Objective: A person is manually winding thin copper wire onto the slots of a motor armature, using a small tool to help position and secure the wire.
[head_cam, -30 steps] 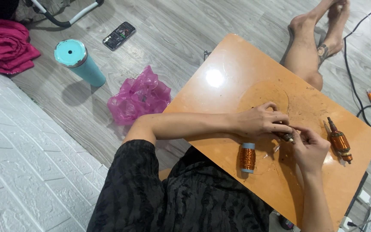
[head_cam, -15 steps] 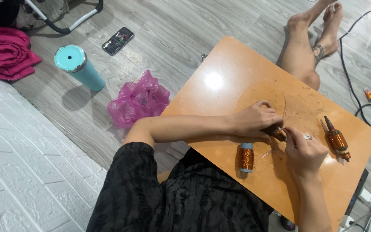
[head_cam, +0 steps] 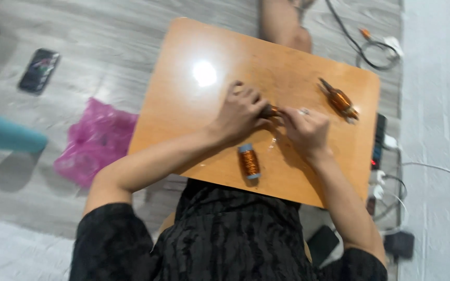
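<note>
Sitting behind a low orange bench [head_cam: 204, 47], smooth and glossy with rounded corners, the person wore a black, crinkled top. Nearest on the wood lay a spool [head_cam: 249, 162] of copper wire, a short cylinder with pale blue end caps, on its side and just clear of both wrists. Beyond it the two hands met at the middle of the board. The left hand [head_cam: 242, 113] was curled over a small copper-wound coil [head_cam: 271, 110], its grip closed on that piece; the right hand [head_cam: 305, 130], a ring on one finger, pinched at the coil's other end with fingers shut, though the blur hid what the tips held. Farther right lay a second wound part [head_cam: 338, 99], long and tapered, apart from the hands. On the grey plank floor to the left sat a crumpled pink bag [head_cam: 97, 140], a teal tumbler [head_cam: 6, 135] and a dark phone [head_cam: 38, 70]; cables [head_cam: 371, 49] trailed at the far right.

Against the picture half a second earlier, the view had swung so the bench sat squarer and the hands had drawn closer together; the spool had not moved.
</note>
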